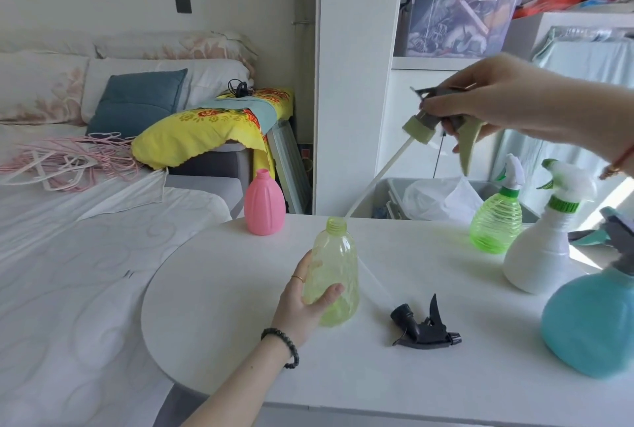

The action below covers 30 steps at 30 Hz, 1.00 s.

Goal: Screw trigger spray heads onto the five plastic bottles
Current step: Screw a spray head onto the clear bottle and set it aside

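Note:
My left hand (310,299) grips a pale yellow bottle (334,275) upright on the white table (394,375); its neck is bare. My right hand (497,100) holds a grey-green trigger spray head (442,124) high above it, and the tip of its white dip tube (374,179) reaches the bottle's mouth. A black trigger head (423,327) lies loose on the table to the right. A pink bottle (264,203) without a head stands at the far table edge. A green bottle (497,220), a white bottle (542,248) and a teal bottle (593,320) at the right carry spray heads.
A bed (85,255) with pillows and pink hangers (68,165) fills the left. A white pillar (356,76) and shelves with a clear storage box (459,21) rise behind the table. A grey bin with plastic bags (442,200) sits beyond the table's far edge.

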Each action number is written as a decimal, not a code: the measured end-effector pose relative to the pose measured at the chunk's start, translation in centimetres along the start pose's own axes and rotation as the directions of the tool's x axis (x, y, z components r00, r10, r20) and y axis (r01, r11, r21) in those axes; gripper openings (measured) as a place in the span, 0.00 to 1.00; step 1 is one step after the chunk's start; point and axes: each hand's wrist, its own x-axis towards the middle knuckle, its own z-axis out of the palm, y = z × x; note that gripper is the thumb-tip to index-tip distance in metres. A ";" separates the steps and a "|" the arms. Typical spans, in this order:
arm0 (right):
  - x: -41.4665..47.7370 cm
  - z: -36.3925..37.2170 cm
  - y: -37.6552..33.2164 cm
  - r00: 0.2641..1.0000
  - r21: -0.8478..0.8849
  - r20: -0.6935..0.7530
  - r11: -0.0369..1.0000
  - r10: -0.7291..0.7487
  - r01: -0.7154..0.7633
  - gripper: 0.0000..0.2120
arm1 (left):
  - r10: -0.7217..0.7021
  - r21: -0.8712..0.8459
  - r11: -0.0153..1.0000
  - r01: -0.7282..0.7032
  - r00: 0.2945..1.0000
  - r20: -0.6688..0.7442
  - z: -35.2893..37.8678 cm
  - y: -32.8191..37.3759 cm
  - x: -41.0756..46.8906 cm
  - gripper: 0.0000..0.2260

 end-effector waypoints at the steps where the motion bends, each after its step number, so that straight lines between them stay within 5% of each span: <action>1: 0.1 0.9 0.1 0.999 -0.042 0.021 0.998 -0.035 0.036 0.06 | -0.002 -0.002 1.000 0.002 1.000 0.000 0.0 -0.1 0.0 0.35; 6: 0.9 6.9 0.9 0.951 -0.272 0.249 0.929 -0.183 0.250 0.07 | -0.016 -0.013 1.000 0.016 1.000 0.004 0.0 -0.4 0.1 0.31; 15: 2.5 11.2 0.4 0.857 -0.446 0.491 0.800 -0.157 0.401 0.11 | 0.015 -0.017 1.000 -0.015 1.000 0.002 0.0 -0.9 0.4 0.37; 30: 3.8 13.2 -0.5 0.894 -0.511 0.431 0.850 0.123 0.129 0.10 | 0.035 -0.001 0.999 -0.035 0.999 0.010 0.0 -0.9 0.4 0.34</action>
